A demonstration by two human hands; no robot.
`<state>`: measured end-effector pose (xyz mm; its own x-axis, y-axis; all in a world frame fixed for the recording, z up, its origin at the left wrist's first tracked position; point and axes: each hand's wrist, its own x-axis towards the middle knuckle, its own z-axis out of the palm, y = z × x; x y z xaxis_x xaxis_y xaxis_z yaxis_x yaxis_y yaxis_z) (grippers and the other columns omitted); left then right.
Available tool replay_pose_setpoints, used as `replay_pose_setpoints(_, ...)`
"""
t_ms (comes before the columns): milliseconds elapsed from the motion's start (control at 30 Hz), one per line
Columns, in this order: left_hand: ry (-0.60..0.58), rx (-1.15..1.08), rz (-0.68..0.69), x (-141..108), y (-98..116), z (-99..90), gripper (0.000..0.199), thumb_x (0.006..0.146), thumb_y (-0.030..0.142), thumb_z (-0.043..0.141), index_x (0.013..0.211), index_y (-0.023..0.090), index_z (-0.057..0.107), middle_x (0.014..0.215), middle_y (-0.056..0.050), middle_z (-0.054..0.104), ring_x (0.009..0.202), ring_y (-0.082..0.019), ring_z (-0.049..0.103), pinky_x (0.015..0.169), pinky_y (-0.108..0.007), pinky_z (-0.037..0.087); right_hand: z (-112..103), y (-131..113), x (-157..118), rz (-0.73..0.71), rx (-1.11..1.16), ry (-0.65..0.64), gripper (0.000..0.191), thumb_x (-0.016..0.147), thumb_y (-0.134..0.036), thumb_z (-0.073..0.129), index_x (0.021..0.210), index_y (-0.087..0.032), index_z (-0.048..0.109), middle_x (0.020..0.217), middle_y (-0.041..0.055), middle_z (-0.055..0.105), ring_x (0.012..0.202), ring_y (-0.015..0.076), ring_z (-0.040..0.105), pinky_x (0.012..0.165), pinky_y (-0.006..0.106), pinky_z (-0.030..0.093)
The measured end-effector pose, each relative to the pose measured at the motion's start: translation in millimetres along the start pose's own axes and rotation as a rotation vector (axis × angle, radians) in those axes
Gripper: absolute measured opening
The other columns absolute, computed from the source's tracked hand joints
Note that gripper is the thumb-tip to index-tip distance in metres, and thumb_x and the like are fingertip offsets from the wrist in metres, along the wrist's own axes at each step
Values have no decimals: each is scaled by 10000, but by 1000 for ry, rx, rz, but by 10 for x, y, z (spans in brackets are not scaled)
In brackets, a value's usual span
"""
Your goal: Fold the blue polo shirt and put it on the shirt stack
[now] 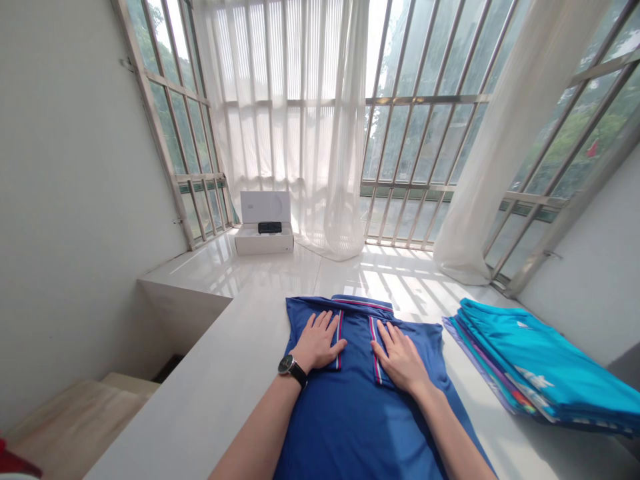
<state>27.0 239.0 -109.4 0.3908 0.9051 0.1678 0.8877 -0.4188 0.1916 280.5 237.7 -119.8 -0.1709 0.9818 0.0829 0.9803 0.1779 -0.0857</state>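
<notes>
A dark blue polo shirt (350,427) lies spread on the white ledge, its striped collar (363,303) pointing toward the windows. Both sleeves are folded inward over the body, and their cuffs carry red and white stripes. My left hand (319,340), with a black-strapped watch on the wrist, rests flat on the left sleeve, fingers spread. On the right sleeve my right hand (397,353) lies flat too, its fingers apart. Neither hand grips the cloth. The shirt's lower edge runs out of view at the bottom.
A stack of folded shirts (545,360), bright blue on top, sits at the right. An open white box (264,241) with a black device stands at the back left. Sheer curtains (320,133) hang before barred windows. The white ledge (200,393) drops off at the left.
</notes>
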Motion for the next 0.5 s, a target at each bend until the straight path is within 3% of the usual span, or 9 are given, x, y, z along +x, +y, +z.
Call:
replay_pose_setpoints(133, 6, -12, 5, 19, -23, 27, 725, 1001, 630, 255, 1557, 168, 322, 1613, -134, 320, 1503, -293, 247, 1221, -516, 179, -2, 0, -9, -38, 4, -11, 589, 997, -483, 306, 1547, -280, 355, 1624, 60, 332, 1508, 281, 243, 1198, 514, 218)
replay_pose_setpoints(333, -8, -79, 13, 19, -32, 30, 760, 982, 657, 307, 1548, 151, 340, 1608, -154, 318, 1506, -301, 244, 1222, -542, 154, 12, -10, 16, 43, 95, -6, 679, 974, -557, 319, 1547, -195, 366, 1630, 109, 306, 1512, 289, 232, 1217, 491, 189)
replay_pose_setpoints(500, 89, -261, -35, 36, -40, -117, 612, 986, 575, 408, 1451, 187, 492, 1525, -131, 472, 1456, -285, 363, 1205, -510, 251, -255, -22, -38, 31, 550, 163, 617, 943, -514, 343, 1412, -151, 514, 1477, 165, 521, 1403, 305, 440, 1187, 509, 300)
